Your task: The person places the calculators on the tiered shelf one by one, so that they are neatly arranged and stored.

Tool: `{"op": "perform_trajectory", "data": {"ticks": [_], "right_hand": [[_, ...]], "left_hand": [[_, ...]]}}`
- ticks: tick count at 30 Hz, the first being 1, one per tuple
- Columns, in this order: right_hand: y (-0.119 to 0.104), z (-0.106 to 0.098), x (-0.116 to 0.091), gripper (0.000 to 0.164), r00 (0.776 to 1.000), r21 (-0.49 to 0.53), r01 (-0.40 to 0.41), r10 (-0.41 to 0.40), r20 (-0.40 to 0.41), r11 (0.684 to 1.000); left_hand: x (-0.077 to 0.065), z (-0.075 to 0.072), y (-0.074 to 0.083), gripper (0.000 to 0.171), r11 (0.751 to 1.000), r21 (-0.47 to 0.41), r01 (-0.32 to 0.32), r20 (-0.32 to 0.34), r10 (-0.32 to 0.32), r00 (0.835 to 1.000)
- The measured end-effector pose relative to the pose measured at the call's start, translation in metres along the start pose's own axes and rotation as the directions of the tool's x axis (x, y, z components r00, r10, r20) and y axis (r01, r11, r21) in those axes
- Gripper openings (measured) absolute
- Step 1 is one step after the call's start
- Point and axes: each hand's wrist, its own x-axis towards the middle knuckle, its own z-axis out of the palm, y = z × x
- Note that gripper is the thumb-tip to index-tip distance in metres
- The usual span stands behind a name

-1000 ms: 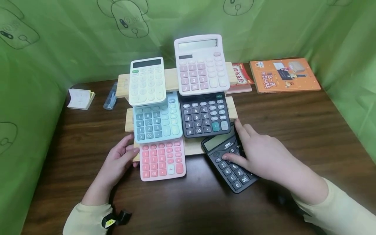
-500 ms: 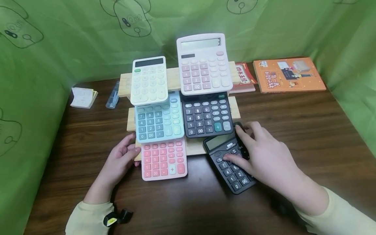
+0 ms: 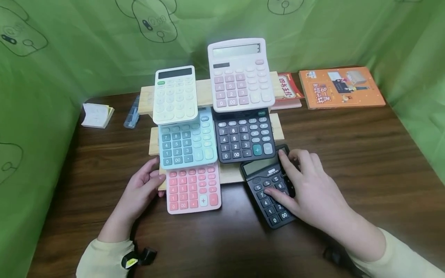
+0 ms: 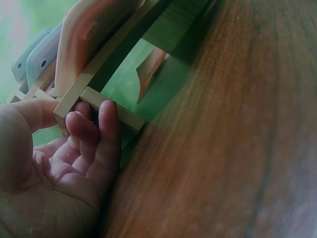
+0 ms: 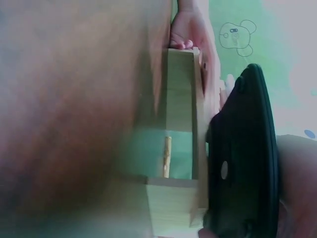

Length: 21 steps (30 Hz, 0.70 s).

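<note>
A stepped wooden rack (image 3: 231, 173) bears several calculators on its tiers. On its lowest tier is a pink calculator (image 3: 194, 191), whose left side is beside my left hand (image 3: 140, 189). That hand grips the tier's left end; in the left wrist view curled fingers (image 4: 110, 124) lie against the wood. My right hand (image 3: 313, 189) holds a black calculator (image 3: 269, 170) at a slant, thumb on its keys and fingers at its right edge. The top of this calculator is at the tier's right end. In the right wrist view its dark back (image 5: 242, 163) stands close to the rack.
Above stand a blue calculator (image 3: 187, 143), another black calculator (image 3: 243, 135), a cream calculator (image 3: 175, 94) and a white-and-pink calculator (image 3: 240, 77). Behind are an orange book (image 3: 342, 88) and a red book (image 3: 288, 88). A notepad (image 3: 97, 116) and a blue object (image 3: 132, 114) lie left.
My right hand has turned the black calculator slightly, its lower end swinging left toward upright. The right fingers have shifted along its edge. My left hand keeps its grip on the rack.
</note>
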Motion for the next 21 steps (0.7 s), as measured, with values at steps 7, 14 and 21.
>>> {"op": "perform_trajectory", "data": {"ticks": [7, 14, 21], "right_hand": [[0.0, 0.003, -0.001, 0.083, 1.0, 0.028, 0.012, -0.011, -0.022, 1.0], [-0.008, 0.007, -0.004, 0.072, 0.999, 0.086, 0.048, -0.047, -0.019, 0.995], [-0.01, -0.001, -0.01, 0.089, 0.987, 0.057, 0.126, -0.131, 0.096, 0.99]], "left_hand": [[-0.001, 0.0, -0.001, 0.051, 1.0, -0.001, 0.011, -0.004, -0.011, 1.0], [-0.001, 0.001, -0.002, 0.052, 1.0, 0.003, 0.025, -0.004, -0.025, 1.0], [0.0, 0.0, 0.001, 0.054, 1.0, 0.006, 0.024, -0.022, -0.024, 0.999]]}}
